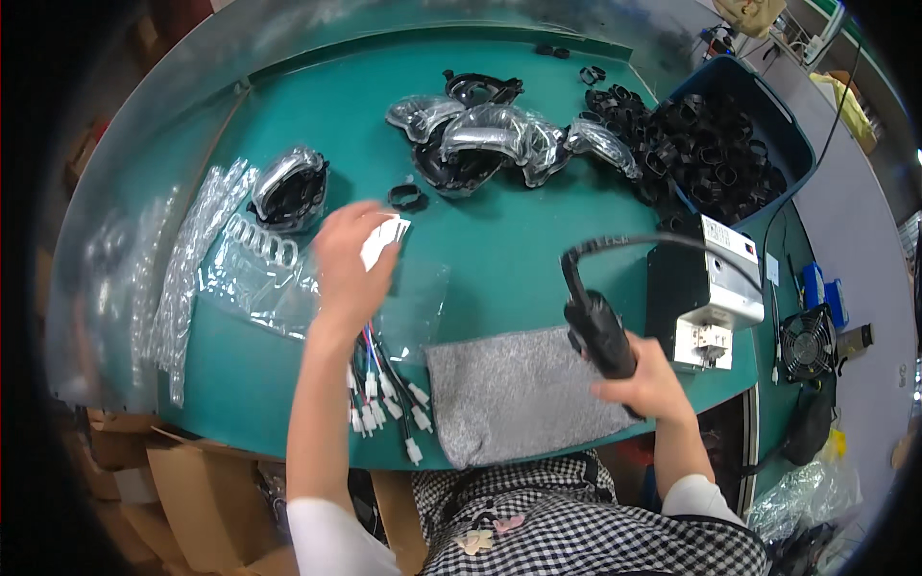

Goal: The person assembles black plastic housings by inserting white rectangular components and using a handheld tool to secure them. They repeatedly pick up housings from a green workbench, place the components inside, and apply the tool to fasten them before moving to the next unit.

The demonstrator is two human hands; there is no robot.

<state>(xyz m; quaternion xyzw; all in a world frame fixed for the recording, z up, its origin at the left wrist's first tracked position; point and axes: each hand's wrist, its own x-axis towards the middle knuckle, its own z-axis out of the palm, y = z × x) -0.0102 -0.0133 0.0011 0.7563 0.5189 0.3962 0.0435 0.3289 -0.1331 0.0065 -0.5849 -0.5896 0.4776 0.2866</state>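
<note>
My left hand [346, 264] is closed on a small stack of white paper slips [384, 240], held above the green table. Just beyond it lies a small black plastic ring [407, 198]. My right hand [653, 382] grips a black corded tool [601, 331], which looks like an electric screwdriver, over a grey felt mat [519, 394]. Its tip is hard to make out. Below my left wrist rests a bundle of wires with white connectors [384, 398]. Clear plastic bags [264, 298] lie partly beneath my left arm.
Film-wrapped black housings [490, 139] sit at the back, with another [291, 189] at left. A blue bin [797, 144] overflows with black rings at back right. In front of it stands a power supply box [706, 293]. Bubble wrap [197, 259] lines the left edge.
</note>
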